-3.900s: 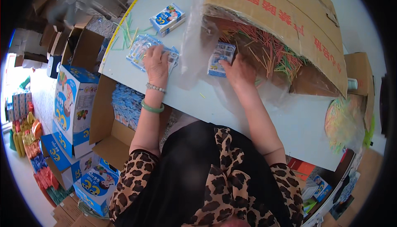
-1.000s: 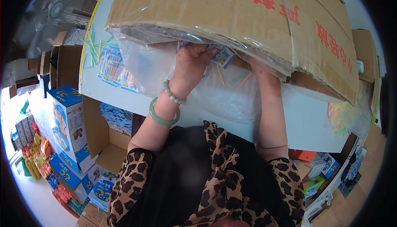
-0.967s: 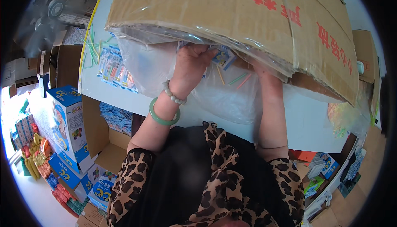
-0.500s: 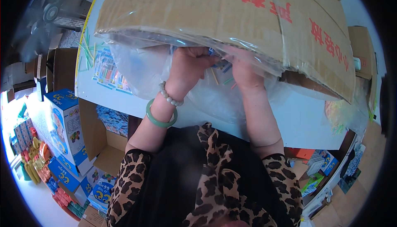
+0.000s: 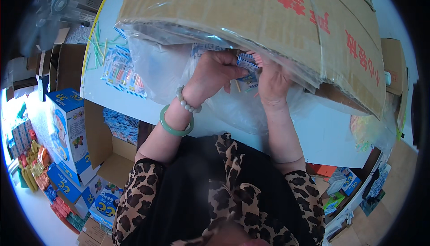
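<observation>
A large cardboard box (image 5: 215, 11) with red printing lies on its side, its mouth toward me and lined with a clear plastic bag (image 5: 154, 69). At that mouth, my left hand (image 5: 215, 69) pinches a small blue-and-white packet (image 5: 247, 61) between thumb and fingers. Close to the packet's right side, my right hand (image 5: 273, 82) has its fingers curled in, partly behind clear film; a pinkish ridged shape shows at its fingertips, too small to name. Under the hands, more packets and thin coloured sticks (image 5: 238, 86) show on the plastic.
On the white table (image 5: 134, 107) to the left lie several packets (image 5: 123, 73) of coloured sticks and loose green sticks (image 5: 96, 49). Bagged sticks (image 5: 365, 127) rest at the right edge. An open carton (image 5: 118, 156) and blue-and-white boxes (image 5: 67, 129) stand lower left. A fan (image 5: 58, 4) stands far left.
The box mouth has shifted slightly right and up in view. My left hand has moved a little right, and more of the packet between my hands shows.
</observation>
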The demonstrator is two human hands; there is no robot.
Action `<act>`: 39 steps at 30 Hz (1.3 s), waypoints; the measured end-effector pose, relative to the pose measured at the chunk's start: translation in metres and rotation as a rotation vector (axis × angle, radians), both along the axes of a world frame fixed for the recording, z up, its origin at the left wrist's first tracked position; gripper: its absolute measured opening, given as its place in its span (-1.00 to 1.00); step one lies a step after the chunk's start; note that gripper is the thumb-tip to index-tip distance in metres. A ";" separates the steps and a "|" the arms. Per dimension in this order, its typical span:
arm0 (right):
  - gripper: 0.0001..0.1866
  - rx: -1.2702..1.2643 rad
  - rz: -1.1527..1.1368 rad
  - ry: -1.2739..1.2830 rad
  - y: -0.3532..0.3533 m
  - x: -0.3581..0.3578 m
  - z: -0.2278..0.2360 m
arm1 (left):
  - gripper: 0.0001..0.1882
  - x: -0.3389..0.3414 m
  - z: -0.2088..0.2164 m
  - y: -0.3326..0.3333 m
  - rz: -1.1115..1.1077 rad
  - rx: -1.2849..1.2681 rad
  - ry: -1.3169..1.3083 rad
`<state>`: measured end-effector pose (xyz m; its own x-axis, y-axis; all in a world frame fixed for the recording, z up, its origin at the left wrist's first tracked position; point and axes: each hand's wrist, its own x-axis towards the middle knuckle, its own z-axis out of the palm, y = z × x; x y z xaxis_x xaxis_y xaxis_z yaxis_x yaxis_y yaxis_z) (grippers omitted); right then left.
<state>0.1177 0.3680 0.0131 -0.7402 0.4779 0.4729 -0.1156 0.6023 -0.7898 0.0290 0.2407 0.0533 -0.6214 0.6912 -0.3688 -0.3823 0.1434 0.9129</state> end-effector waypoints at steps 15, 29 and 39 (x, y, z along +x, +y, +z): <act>-0.81 -0.319 -0.041 -0.175 0.005 0.010 -0.005 | -0.93 0.003 -0.010 -0.003 0.012 0.113 -0.043; -0.68 -0.452 0.122 -0.199 0.036 0.021 -0.033 | -0.81 0.008 -0.008 0.007 0.044 0.307 0.213; -0.70 0.521 -0.331 -0.450 0.070 0.031 -0.009 | -0.80 -0.004 -0.024 0.017 0.015 0.077 0.397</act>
